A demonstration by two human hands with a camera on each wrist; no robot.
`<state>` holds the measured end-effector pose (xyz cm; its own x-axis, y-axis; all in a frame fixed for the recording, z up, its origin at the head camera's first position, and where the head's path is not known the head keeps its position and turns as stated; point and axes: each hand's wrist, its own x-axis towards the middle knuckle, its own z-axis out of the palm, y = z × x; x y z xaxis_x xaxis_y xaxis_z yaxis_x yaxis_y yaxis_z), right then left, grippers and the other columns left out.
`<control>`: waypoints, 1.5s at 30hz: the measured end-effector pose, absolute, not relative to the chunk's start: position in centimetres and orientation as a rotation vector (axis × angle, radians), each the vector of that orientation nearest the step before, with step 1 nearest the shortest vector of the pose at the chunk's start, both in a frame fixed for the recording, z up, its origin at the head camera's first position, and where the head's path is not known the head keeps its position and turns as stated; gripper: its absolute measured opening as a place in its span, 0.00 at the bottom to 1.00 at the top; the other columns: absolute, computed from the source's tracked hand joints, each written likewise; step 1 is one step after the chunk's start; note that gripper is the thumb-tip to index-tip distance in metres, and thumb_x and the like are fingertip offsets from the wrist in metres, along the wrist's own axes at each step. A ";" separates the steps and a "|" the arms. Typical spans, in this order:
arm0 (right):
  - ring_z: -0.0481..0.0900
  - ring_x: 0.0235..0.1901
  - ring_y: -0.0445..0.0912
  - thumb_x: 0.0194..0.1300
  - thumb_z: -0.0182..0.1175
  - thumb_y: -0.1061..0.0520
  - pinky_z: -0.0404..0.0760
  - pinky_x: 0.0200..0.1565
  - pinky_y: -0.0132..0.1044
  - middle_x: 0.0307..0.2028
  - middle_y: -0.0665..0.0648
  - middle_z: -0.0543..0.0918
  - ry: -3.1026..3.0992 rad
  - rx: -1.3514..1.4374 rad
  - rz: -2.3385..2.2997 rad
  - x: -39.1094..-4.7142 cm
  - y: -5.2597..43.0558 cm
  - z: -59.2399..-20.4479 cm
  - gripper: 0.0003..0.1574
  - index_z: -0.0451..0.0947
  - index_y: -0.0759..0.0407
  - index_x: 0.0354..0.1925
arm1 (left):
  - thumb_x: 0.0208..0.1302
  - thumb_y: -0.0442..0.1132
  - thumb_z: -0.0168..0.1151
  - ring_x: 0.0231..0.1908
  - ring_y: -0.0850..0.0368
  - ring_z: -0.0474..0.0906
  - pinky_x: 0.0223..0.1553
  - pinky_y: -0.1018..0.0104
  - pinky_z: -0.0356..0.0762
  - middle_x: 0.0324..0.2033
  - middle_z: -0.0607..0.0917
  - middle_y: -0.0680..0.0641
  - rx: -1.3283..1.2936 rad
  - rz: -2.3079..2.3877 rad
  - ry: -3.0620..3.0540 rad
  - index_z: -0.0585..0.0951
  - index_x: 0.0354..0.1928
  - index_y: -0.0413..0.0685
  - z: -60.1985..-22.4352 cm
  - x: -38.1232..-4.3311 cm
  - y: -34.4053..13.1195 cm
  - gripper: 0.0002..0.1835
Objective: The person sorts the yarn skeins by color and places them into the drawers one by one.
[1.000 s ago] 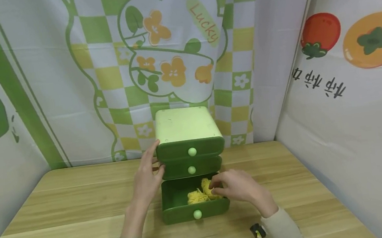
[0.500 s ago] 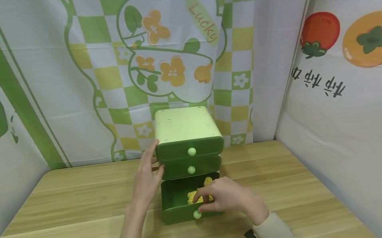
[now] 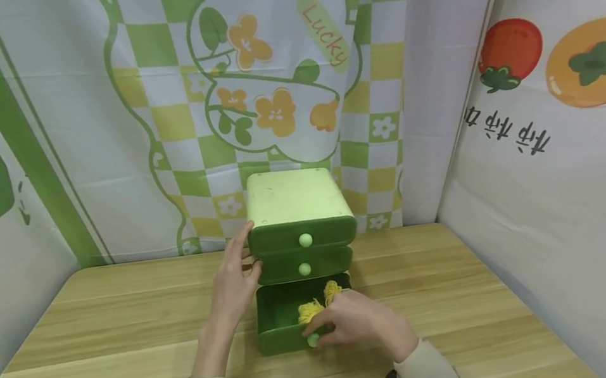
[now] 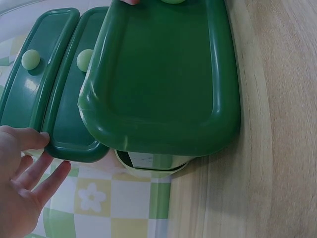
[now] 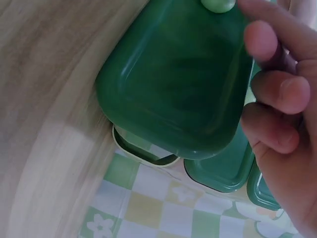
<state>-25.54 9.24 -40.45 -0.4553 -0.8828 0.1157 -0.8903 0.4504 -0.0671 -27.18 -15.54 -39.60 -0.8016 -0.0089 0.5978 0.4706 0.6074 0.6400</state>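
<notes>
A small drawer cabinet (image 3: pixel 297 196) with a pale green top stands on the table, its bottom drawer (image 3: pixel 279 339) pulled out. Inside that drawer lie two yellow crinkly bundles (image 3: pixel 311 310), partly hidden by my right hand. My right hand (image 3: pixel 355 321) is at the drawer's front, with thumb and index finger pinching its round pale green knob (image 3: pixel 313 340). The other fingers are curled, as the right wrist view shows. My left hand (image 3: pixel 233 286) rests against the cabinet's left side, fingers extended. Its thumb touches the corner of the middle drawer (image 4: pixel 74 124).
Above the bottom drawer, the top drawer (image 3: pixel 275 241) and the middle one show their fronts, each with a round knob. A wood-grain table (image 3: pixel 127 340) carries the cabinet. Printed cloth (image 3: pixel 165 60) hangs behind it and on both sides.
My right hand has moved left and down from the yellow bundles in the drawer to the bottom drawer's knob. The left hand stays on the cabinet's side.
</notes>
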 end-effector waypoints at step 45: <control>0.68 0.15 0.32 0.62 0.66 0.38 0.68 0.17 0.32 0.09 0.36 0.72 -2.848 0.759 0.443 -27.1 7.9 -43.3 0.10 0.86 0.25 0.43 | 0.61 0.24 0.64 0.51 0.40 0.81 0.38 0.55 0.89 0.71 0.66 0.43 -0.364 -1.105 -2.284 0.56 0.77 0.66 -39.7 -27.1 -15.6 0.48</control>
<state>-27.11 7.94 -43.30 -0.8580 -0.4597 0.2289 -0.5075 0.8272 -0.2411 -27.11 -15.62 -39.65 -0.8005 -0.0032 0.5993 0.4679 0.6215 0.6283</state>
